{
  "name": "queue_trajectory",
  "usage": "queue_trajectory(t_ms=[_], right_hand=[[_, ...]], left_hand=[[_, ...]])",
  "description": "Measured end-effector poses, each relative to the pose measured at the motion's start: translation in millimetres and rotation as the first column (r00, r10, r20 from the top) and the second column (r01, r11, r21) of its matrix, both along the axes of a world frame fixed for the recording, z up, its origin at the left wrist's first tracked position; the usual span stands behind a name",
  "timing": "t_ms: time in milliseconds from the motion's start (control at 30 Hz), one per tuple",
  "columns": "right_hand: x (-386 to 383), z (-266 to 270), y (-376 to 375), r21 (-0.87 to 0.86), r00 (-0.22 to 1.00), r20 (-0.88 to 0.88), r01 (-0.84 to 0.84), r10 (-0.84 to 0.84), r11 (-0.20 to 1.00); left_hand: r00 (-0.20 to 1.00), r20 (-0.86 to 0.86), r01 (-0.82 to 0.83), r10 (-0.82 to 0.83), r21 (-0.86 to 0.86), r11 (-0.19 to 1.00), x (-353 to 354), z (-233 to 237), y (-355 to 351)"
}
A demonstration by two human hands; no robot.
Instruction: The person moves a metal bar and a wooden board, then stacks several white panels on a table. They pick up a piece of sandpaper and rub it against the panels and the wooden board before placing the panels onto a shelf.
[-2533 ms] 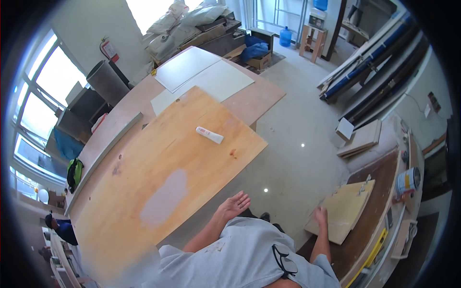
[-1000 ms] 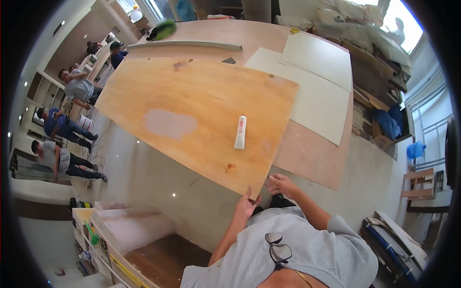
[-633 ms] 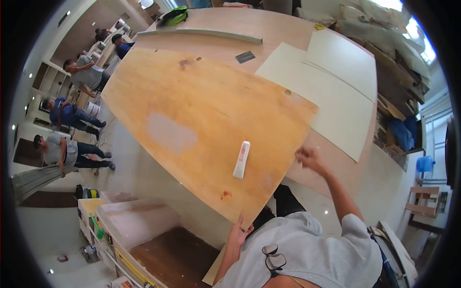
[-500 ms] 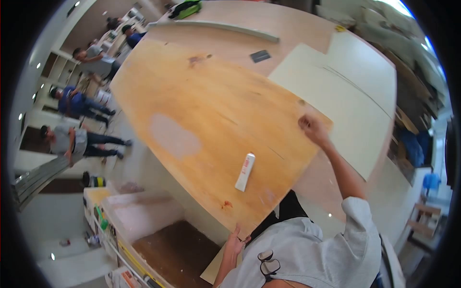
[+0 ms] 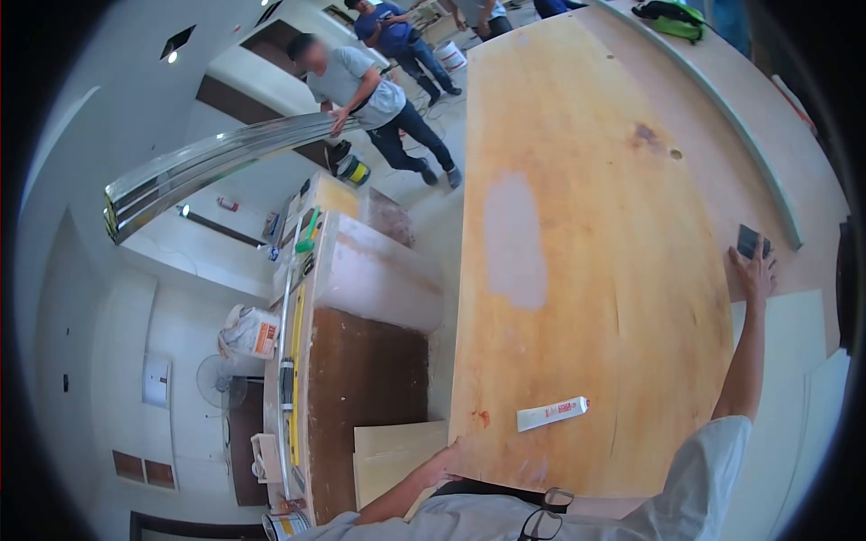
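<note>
A large yellowish wooden board (image 5: pixel 595 361) with a pale filler patch (image 5: pixel 516 239) stretches out in front of me. My left hand (image 5: pixel 444 462) grips its near left corner; some of the fingers are hidden at the edge. Past the board's right edge, my right hand (image 5: pixel 756 273) has its fingers spread at a small dark rectangular plate (image 5: pixel 750 240), touching it on the table (image 5: pixel 713 153). On the near part of the board lies a white tube (image 5: pixel 552 413) with red print, away from both hands.
A long grey strip (image 5: pixel 740 113) lies along the table, with a green and black item (image 5: pixel 672 20) at the far end. Pale sheets (image 5: pixel 785 338) are at right. On the left, a person (image 5: pixel 370 90) carries long metal profiles (image 5: pixel 216 162). Several tools line a cabinet (image 5: pixel 374 270).
My view has turned left. My right hand has gone from above the board's right edge out to the dark plate. My left hand stays at the corner. The tube still lies on the board.
</note>
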State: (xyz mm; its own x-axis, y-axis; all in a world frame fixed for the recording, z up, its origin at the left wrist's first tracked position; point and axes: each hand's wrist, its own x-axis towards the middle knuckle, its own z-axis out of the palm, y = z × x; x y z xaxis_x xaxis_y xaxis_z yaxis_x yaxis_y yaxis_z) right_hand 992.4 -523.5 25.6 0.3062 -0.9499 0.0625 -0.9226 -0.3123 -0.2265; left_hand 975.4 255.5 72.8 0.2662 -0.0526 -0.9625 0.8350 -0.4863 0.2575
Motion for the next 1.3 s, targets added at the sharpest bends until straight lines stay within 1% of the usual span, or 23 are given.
queue_trajectory(t_ms=[67, 167, 267, 300, 333, 367, 400, 433, 467, 500, 567, 600, 667, 700, 800, 833, 933, 1033, 1100, 1133, 1167, 1233, 1300], right_hand=[[6, 13, 5, 0.037, 0.998, -0.056, 0.004, -0.002, 0.999], [-5, -27, -32, -0.008, 0.986, 0.066, -0.155, 0.155, 0.988], [-25, -31, -44, -0.14, 0.934, 0.252, -0.225, 0.254, 0.964], [-30, -34, -47, -0.122, 0.875, 0.403, -0.238, 0.267, 0.964], [-44, -38, -52, -0.142, 0.737, 0.551, -0.379, 0.391, 0.914], [-60, -13, -31, -0.139, 0.811, 0.494, -0.283, 0.314, 0.949], [-78, -25, -32, -0.327, 0.864, 0.403, -0.174, 0.303, 0.929], [-100, -24, -32, -0.289, 0.863, 0.443, -0.119, 0.243, 0.95], [-119, -1, -11, -0.193, 0.897, 0.424, -0.043, 0.123, 0.98], [-150, 8, -6, -0.165, 0.913, 0.407, 0.041, 0.03, 0.985], [-187, 9, 13, -0.089, 0.906, 0.409, 0.154, -0.105, 0.984], [-175, 40, 51, -0.095, 0.902, 0.409, 0.192, -0.138, 0.977], [-219, 42, 73, -0.071, 0.874, 0.425, 0.293, -0.236, 0.954], [-238, 38, 90, -0.081, 0.877, 0.396, 0.328, -0.272, 0.941], [-296, 25, 151, -0.107, 0.861, 0.377, 0.408, -0.342, 0.907], [-319, 52, 162, -0.113, 0.854, 0.37, 0.432, -0.365, 0.895], [-391, 59, 225, -0.116, 0.821, 0.346, 0.518, -0.454, 0.848], [-448, 66, 296, -0.115, 0.788, 0.313, 0.586, -0.53, 0.802], [-475, 57, 329, -0.19, 0.812, 0.288, 0.568, -0.508, 0.801], [-490, 58, 351, -0.227, 0.823, 0.267, 0.558, -0.5, 0.798], [-494, 66, 371, -0.257, 0.841, 0.266, 0.533, -0.471, 0.806], [-492, 77, 401, -0.259, 0.851, 0.274, 0.514, -0.448, 0.818], [-498, 69, 413, -0.222, 0.919, 0.235, 0.367, -0.315, 0.904]], left_hand=[[0.999, -0.039, -0.037, 0.034, -0.07, 0.997, 2, -1, 3], [0.999, -0.019, -0.027, 0.025, -0.082, 0.996, 4, -1, 0], [0.999, -0.005, 0.032, -0.032, -0.046, 0.998, 5, -1, 4], [0.999, -0.008, 0.046, -0.046, -0.048, 0.998, 3, 1, 3], [1.0, 0.009, 0.005, -0.004, -0.055, 0.998, -1, 1, 4], [1.0, 0.001, 0.008, -0.007, -0.061, 0.998, -4, -1, 6], [1.0, -0.01, 0.012, -0.013, -0.067, 0.998, -6, -3, 0], [0.997, -0.054, 0.05, -0.054, -0.078, 0.996, -11, 4, -14], [0.995, -0.07, 0.057, -0.064, -0.096, 0.994, -19, 14, -29], [0.997, -0.064, 0.045, -0.052, -0.116, 0.992, -21, 18, -39], [0.995, -0.068, 0.059, -0.067, -0.112, 0.992, -38, 8, -50], [0.994, -0.086, 0.054, -0.065, -0.13, 0.99, -16, 23, -21], [0.991, -0.086, 0.085, -0.101, -0.178, 0.98, -18, 31, -26], [0.988, -0.09, 0.104, -0.125, -0.207, 0.973, -15, 28, -24], [0.98, -0.149, 0.07, -0.135, -0.375, 0.924, -11, 14, -13], [0.974, -0.17, 0.074, -0.151, -0.39, 0.918, -15, 34, -20], [0.957, -0.208, 0.093, -0.204, -0.444, 0.891, -25, 28, -34], [0.954, -0.192, 0.095, -0.23, -0.534, 0.84, -47, 25, -49], [0.956, -0.152, 0.119, -0.25, -0.577, 0.808, -58, 25, -63], [0.956, -0.156, 0.103, -0.247, -0.612, 0.784, -61, 20, -57], [0.957, -0.158, 0.085, -0.242, -0.646, 0.758, -57, 10, -51], [0.968, -0.15, 0.042, -0.203, -0.695, 0.718, -55, -4, -42], [0.982, -0.142, -0.014, -0.126, -0.715, 0.699, -62, -10, -34]])
